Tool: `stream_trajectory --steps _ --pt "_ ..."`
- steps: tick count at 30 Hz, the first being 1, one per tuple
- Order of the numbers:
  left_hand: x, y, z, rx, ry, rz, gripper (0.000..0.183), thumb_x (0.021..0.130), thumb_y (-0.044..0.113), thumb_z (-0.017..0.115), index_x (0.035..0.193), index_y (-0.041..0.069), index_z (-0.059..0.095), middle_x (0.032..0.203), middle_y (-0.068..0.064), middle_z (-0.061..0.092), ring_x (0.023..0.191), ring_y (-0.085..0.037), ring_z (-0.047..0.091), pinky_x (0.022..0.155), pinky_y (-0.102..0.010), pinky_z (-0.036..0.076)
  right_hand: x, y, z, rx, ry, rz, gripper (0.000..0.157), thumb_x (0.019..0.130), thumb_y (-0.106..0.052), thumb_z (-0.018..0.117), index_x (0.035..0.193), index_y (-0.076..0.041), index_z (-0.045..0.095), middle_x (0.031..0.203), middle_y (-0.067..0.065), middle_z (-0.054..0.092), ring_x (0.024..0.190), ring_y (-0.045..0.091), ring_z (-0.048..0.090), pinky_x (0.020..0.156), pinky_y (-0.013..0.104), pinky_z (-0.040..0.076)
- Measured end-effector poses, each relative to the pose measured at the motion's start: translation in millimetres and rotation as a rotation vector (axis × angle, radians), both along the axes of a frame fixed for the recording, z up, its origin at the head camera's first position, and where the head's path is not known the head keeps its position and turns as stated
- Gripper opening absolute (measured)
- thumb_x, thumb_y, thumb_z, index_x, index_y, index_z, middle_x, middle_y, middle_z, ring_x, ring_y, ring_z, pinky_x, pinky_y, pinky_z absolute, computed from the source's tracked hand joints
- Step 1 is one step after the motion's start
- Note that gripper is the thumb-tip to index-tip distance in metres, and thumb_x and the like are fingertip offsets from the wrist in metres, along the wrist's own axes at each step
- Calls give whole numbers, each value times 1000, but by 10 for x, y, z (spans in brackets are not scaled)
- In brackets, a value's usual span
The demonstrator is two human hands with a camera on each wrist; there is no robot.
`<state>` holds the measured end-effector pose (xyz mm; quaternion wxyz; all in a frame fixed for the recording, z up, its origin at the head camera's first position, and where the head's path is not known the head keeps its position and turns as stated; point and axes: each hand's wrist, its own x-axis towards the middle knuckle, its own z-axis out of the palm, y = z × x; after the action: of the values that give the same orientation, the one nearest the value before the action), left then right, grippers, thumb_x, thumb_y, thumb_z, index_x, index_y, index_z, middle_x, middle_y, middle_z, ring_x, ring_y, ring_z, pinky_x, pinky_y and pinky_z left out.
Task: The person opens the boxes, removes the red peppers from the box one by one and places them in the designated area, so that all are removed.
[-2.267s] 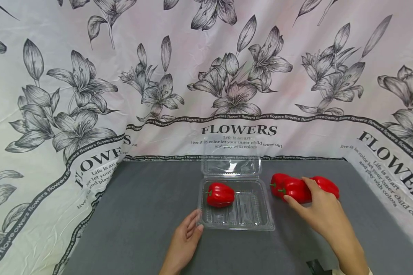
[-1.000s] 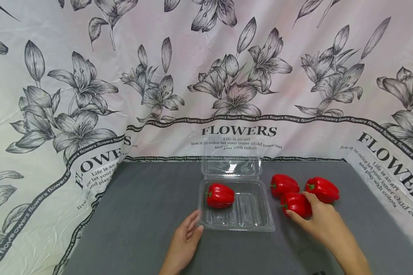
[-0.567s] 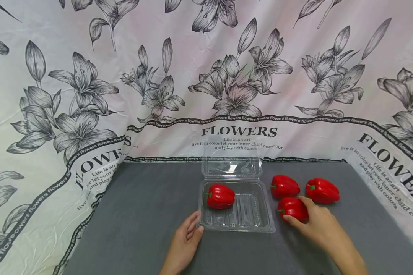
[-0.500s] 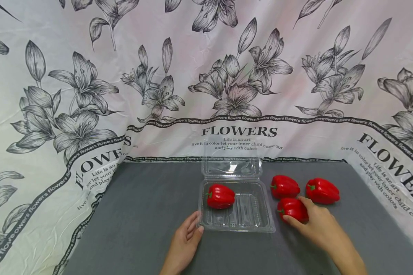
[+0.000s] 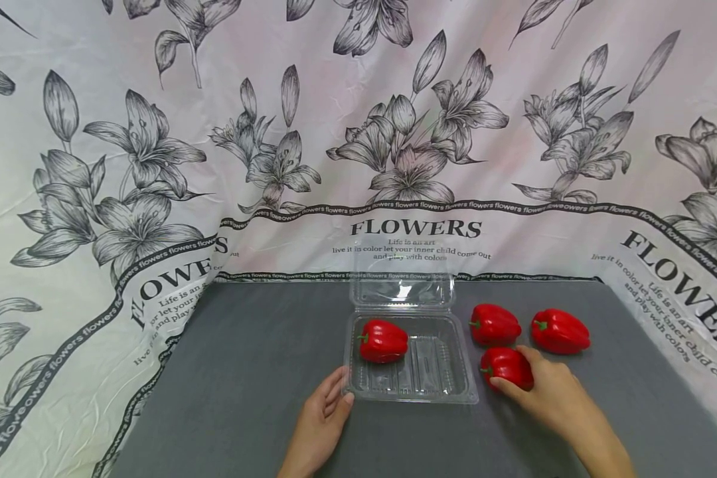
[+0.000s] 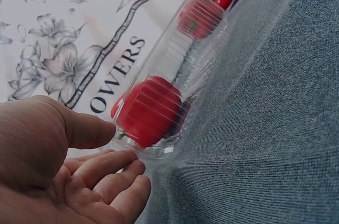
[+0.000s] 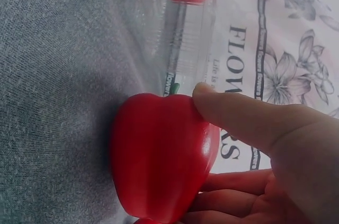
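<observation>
My right hand (image 5: pixel 552 392) grips a red bell pepper (image 7: pixel 159 155), thumb on one side and fingers round the other. That pepper lies low over the table, just right of a clear plastic container (image 5: pixel 415 396). The container's hinged lid (image 5: pixel 403 289) stands up at the back. Inside, on the left, lies another red bell pepper (image 5: pixel 384 341), its green stem pointing left. At the container's front left corner, my left hand (image 5: pixel 318 421) holds the rim between thumb and fingers; the left wrist view shows the thumb (image 6: pixel 92 130) at that corner.
Two more red bell peppers lie behind my right hand, a near-left pepper (image 5: pixel 494 324) and a far-right pepper (image 5: pixel 560 330). A grey cloth (image 5: pixel 263 352) covers the table. White flower-printed curtains (image 5: pixel 311 166) stand behind it and at both sides.
My right hand has drawn its bell pepper toward the front and slightly left, away from the two peppers behind. The left hand and the container stay in place.
</observation>
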<state>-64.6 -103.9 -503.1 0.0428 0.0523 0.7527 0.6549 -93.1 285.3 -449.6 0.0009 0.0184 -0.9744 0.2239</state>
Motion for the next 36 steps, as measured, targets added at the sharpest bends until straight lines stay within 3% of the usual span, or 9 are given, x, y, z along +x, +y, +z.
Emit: stream_trajectory --steps 8,15,22,26,31,36 --pt "-12 -8 -4 -9 -8 6 55 109 18 62 157 -2 45 157 -21 51 144 -35 50 112 -38 49 -20 5 -19 14 -23 -3 94 83 -47 89 143 14 51 111 35 70 87 36 69 79 60 61" --pt "-3 -9 7 -4 1 5 55 109 18 63 157 -3 45 157 -23 51 144 -38 50 112 -45 49 -13 20 -26 30 -11 0 98 81 -49 90 143 16 51 114 38 68 87 37 69 80 61 61" --pt "7 -8 8 10 -10 -5 55 109 16 62 157 -4 44 158 -24 49 145 -38 48 112 -43 49 -5 60 -43 31 16 22 99 81 -50 90 143 16 51 117 39 67 90 43 69 80 63 58" --pt "15 -12 8 15 -9 -7 55 109 16 62 157 -5 43 158 -25 49 145 -39 48 112 -39 49 -5 74 -10 30 -15 27 102 82 -54 88 145 16 49 119 40 66 92 41 68 80 62 59" --pt "-3 -6 7 7 -9 -1 56 109 16 63 157 -4 44 157 -24 51 144 -38 50 111 -42 50 10 65 99 27 -2 19 105 82 -58 86 147 15 48 124 41 64 99 50 67 86 69 56" --pt "-4 -6 3 7 1 0 55 109 15 62 157 -4 44 156 -25 51 144 -38 50 111 -42 50 7 -18 266 15 50 17 99 87 -59 82 150 9 49 101 24 74 83 36 69 80 65 59"
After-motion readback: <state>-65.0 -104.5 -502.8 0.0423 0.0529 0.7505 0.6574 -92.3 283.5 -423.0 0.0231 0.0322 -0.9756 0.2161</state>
